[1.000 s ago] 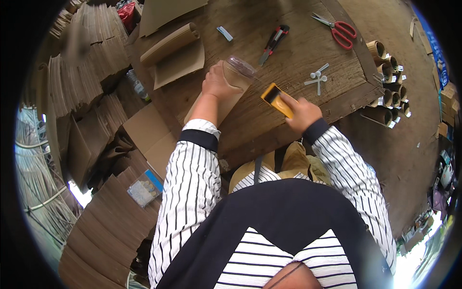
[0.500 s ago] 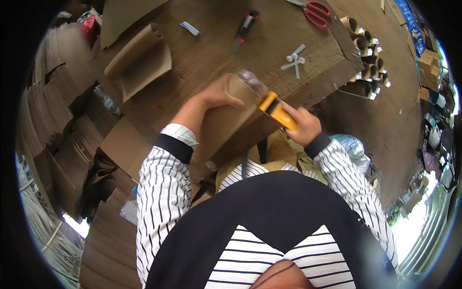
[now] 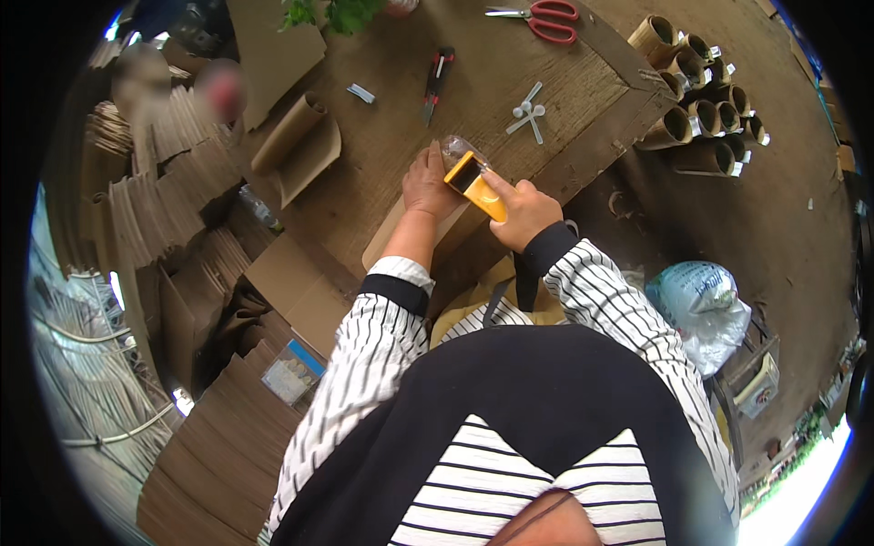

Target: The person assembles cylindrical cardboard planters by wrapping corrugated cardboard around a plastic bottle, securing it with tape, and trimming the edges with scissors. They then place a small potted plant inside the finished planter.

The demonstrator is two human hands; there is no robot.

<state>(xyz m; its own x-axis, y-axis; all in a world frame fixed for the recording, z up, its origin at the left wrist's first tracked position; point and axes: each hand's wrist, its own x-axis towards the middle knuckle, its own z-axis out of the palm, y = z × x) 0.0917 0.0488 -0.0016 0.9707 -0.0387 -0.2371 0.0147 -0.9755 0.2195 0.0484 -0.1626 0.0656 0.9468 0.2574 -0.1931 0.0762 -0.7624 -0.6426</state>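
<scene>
My right hand (image 3: 526,215) is wrapped round a yellow stapler (image 3: 475,185) with a dark middle. Its head sits against the upper end of a rolled piece of brown cardboard (image 3: 452,225). Clear plastic (image 3: 462,146), perhaps a bottle, sticks out of that end. My left hand (image 3: 430,187) is curved over the cardboard roll from the left and grips it, its fingers pointing away from me. The roll lies at the near edge of the wooden table (image 3: 391,118), partly covered by my left hand and forearm.
Farther back lie a utility knife (image 3: 438,85), red-handled scissors (image 3: 552,22), white plastic pieces (image 3: 525,112) and a curled cardboard sheet (image 3: 305,150). Cardboard tubes (image 3: 669,129) stand beyond the table's right edge. Cardboard stacks (image 3: 177,205) fill the left; a filled plastic bag (image 3: 701,305) is at right.
My left hand has turned and now lies over the cardboard roll, its fingers stretched forward. The stapler is nearer to it. The whole view has shifted, bringing green leaves in at the top.
</scene>
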